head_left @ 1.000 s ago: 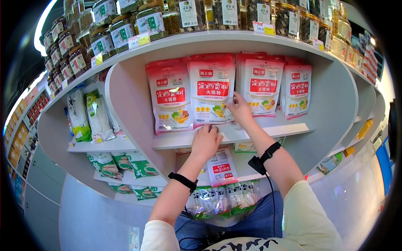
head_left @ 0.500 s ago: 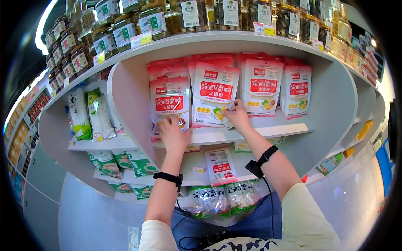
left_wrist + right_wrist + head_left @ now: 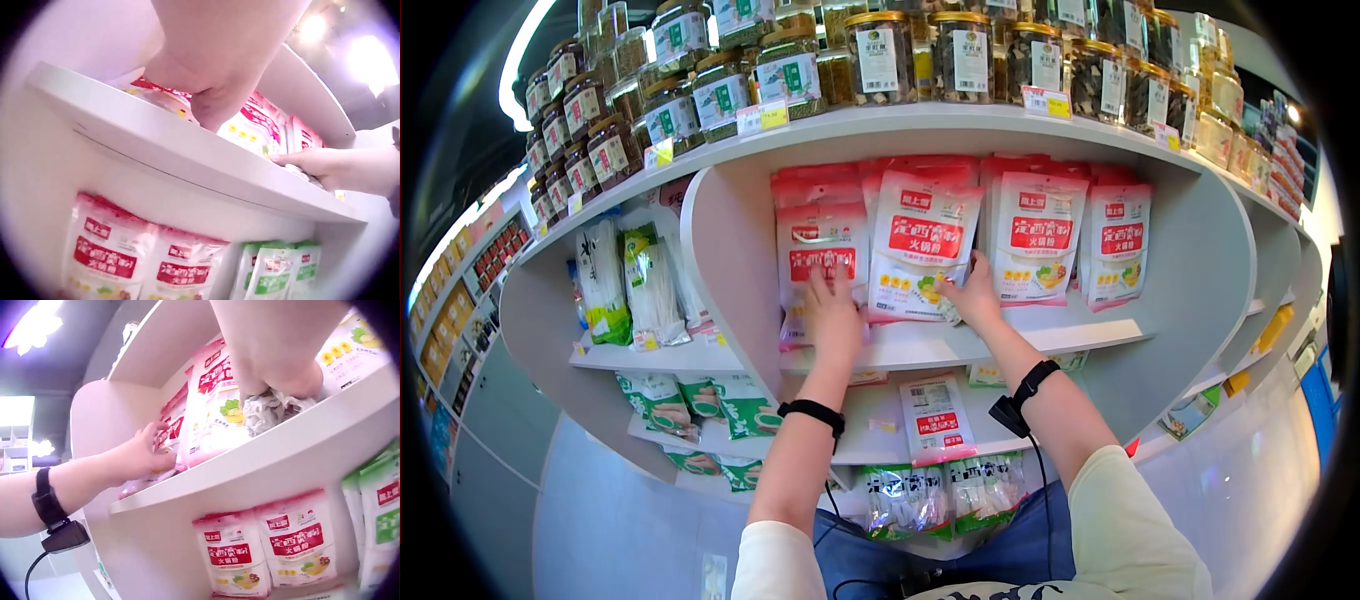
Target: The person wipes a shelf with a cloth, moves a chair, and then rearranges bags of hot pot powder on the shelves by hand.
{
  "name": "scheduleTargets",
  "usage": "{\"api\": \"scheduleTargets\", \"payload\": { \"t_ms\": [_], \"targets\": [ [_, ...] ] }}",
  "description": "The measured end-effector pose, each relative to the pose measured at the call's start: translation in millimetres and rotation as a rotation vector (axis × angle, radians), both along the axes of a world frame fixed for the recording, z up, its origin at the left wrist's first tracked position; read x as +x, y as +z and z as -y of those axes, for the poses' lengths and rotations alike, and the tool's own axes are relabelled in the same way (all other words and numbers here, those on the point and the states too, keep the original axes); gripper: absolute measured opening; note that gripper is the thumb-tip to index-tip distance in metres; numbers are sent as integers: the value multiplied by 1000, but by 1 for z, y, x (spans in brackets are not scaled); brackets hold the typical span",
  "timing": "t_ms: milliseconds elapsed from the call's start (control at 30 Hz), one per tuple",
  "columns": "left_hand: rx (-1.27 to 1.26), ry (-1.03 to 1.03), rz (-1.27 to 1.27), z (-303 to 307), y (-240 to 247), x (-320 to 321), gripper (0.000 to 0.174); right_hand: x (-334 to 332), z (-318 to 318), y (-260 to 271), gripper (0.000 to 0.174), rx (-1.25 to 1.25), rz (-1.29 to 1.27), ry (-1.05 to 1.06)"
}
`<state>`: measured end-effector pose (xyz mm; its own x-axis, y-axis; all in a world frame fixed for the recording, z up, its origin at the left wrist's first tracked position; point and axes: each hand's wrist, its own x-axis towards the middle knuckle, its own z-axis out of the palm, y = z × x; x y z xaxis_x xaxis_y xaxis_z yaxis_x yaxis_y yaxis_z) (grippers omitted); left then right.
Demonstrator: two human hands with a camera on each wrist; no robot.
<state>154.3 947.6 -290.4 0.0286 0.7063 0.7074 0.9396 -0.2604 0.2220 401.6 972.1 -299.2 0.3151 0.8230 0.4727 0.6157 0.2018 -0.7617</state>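
Note:
My left hand [image 3: 833,318] lies with extended fingers on the front of the leftmost red-and-white noodle bag [image 3: 798,235]. That bag sits lower than another bag behind it, whose red top shows above. My right hand [image 3: 977,297] is at the lower right corner of the second noodle bag [image 3: 925,243], which leans slightly to the right. Bunched under the right fingers is a crumpled whitish cloth [image 3: 265,412], clearest in the right wrist view. In the left wrist view the left fingertips are hidden behind the shelf edge [image 3: 156,131].
More red-topped bags [image 3: 1040,240] stand to the right on the same shelf. Jars [image 3: 880,60] line the top ledge above. Below are a lone red-and-white bag [image 3: 938,420] and green-and-white packs [image 3: 900,500]. A curved divider [image 3: 720,260] rises at the left.
My left hand has moved from the second bag's lower edge to the leftmost bag, then higher on it. The leftmost front bag has dropped, and the second bag has tilted right.

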Motion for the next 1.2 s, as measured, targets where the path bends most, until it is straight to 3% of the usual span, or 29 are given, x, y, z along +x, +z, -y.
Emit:
{"api": "scheduleTargets", "payload": {
  "t_ms": [67, 100, 200, 267, 367, 467, 500, 567, 667, 800, 867, 967, 1067, 1100, 1200],
  "targets": [
    [-19, -135, -88, -8, -5, 11, 66, 9, -14, -2, 98, -15, -32, 109],
    [-96, -225, 1, -11, -8, 17, 57, 15, -23, -2, 103, -42, -40, 168],
    [-87, -280, 334, -20, -16, 32, 56, 19, -19, 13, 110, -127, -143, 296],
    [-121, -461, 421, -29, -13, 37, 62, 23, -28, 11, 112, -119, -261, 445],
    [-182, -678, 637, -44, -18, 47, 75, 27, -34, 16, 101, -159, -336, 556],
    [-473, -828, 997, -57, 2, 53, 75, 25, -27, 26, 85, -230, -350, 630],
    [-607, -796, 1064, -53, 7, 52, 76, 26, -27, 26, 83, -249, -318, 643],
    [-571, -842, 1069, -65, -2, 54, 77, 25, -25, 26, 72, -253, -284, 651],
    [-529, -852, 1049, -70, -2, 57, 79, 20, -19, 18, 74, -78, -255, 508],
    [-351, -888, 1022, -81, -11, 66, 76, 28, -46, 6, 91, -96, -153, 448],
    [-443, -906, 1008, -71, 5, 64, 75, 28, -49, 4, 99, -54, -136, 389],
    [-565, -933, 1039, -78, 6, 59, 74, 28, -36, 20, 99, -186, -316, 533],
    [-584, -912, 1131, -85, -2, 60, 68, 23, -32, 22, 104, -168, -355, 409],
    [-575, -895, 1169, -88, -5, 60, 65, 21, -34, 18, 105, -72, -331, 415],
    [-529, -850, 1121, -87, -3, 61, 68, 24, -45, 17, 108, -175, -243, 453]
  ]
}}
